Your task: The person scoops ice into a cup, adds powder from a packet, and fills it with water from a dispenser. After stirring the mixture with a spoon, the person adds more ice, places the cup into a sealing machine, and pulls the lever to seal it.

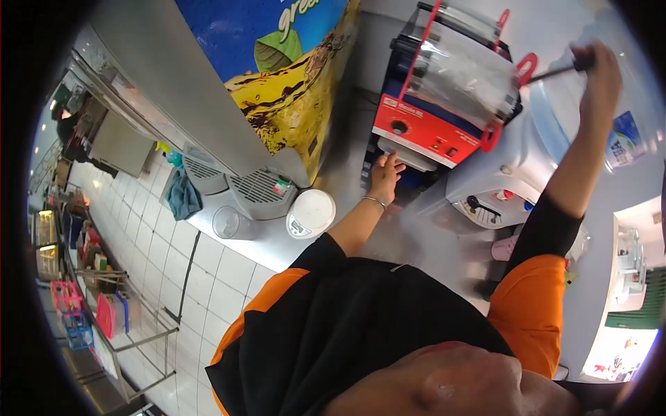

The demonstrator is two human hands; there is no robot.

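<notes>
A red and black cup sealing machine (427, 132) stands on the metal counter, with a roll of clear film (461, 76) across its top. My right hand (600, 73), raised at the right, is closed around the black grip of the machine's lever (555, 73). Low at the machine's front, my left hand (387, 175) has its fingers apart. Its fingertips are at the silver tray (416, 159) below the red panel, and it holds nothing that I can see. The inside of the machine beneath the tray is dark.
A white water dispenser (496, 177) with a large bottle (621, 142) stands close to my right arm. Left of my left arm are a white scale (311, 213), a clear cup (229, 223) and drip trays (263, 193). Blue cloth (183, 195) lies at the counter's end.
</notes>
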